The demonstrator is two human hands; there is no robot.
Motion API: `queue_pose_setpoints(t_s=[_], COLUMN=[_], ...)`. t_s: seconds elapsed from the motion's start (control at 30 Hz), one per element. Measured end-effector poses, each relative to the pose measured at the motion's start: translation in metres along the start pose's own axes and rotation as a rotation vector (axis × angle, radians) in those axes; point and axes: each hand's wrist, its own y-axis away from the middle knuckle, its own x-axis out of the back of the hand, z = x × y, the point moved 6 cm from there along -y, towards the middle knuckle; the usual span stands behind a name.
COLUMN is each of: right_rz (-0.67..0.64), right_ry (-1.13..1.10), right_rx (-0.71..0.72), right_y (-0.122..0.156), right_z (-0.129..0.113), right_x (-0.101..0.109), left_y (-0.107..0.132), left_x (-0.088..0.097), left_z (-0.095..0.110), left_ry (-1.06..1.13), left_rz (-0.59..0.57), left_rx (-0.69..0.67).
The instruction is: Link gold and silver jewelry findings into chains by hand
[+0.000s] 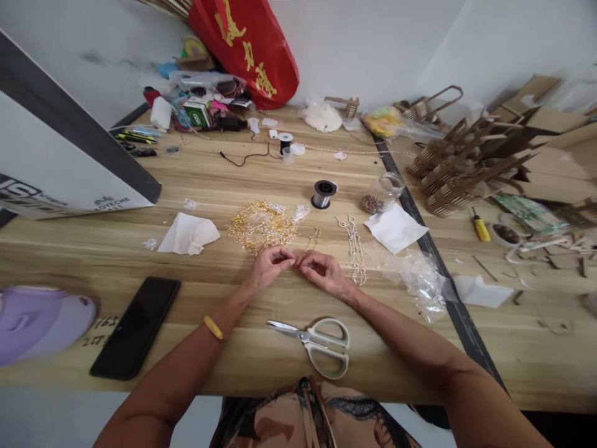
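My left hand (270, 269) and my right hand (323, 272) meet fingertip to fingertip above the table, both closed in a pinch. What lies between the fingers is too small to make out. A thin gold chain (314, 236) lies just past the fingertips, its near end hidden behind my right hand. Beyond my left hand is a tangled heap of gold and silver beaded chain (261, 225). Several strands of light beaded chain (354, 252) lie to the right of my right hand. Scissors (305, 336) with pale handles rest, blades parted, between my forearms.
A wire spool (323, 194) stands behind the chains. To the right are a tipped jar of beads (382, 193), white paper (396, 228) and plastic bags (422, 283). A crumpled tissue (189, 234) and a black phone (136, 326) lie left. Small woven baskets (459, 174) crowd the far right.
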Motion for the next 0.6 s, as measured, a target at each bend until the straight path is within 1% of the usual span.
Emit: queue_pose_setpoints(t_s=[0.17,0.33,0.47,0.6], right_rz=[0.019,0.102,0.107,0.086], right_ry=[0.014,0.059,0.120,0.211], right_rx=[-0.058,-0.094,-0.074,-0.020], right_y=[0.002,0.002,0.002,0.003], right_z=[0.003,0.009,0.006,0.002], right_x=[0.000,0.003,0.003,0.001], left_y=[0.003,0.007,0.011,0.012], left_x=[-0.001,-0.007,-0.011,-0.012], left_z=[0.004,0.012,0.021,0.023], left_ry=[-0.083,-0.270,-0.429,-0.482], left_rz=[0.012,0.037,0.068,0.083], left_rx=[-0.043,-0.157,-0.297,-0.347])
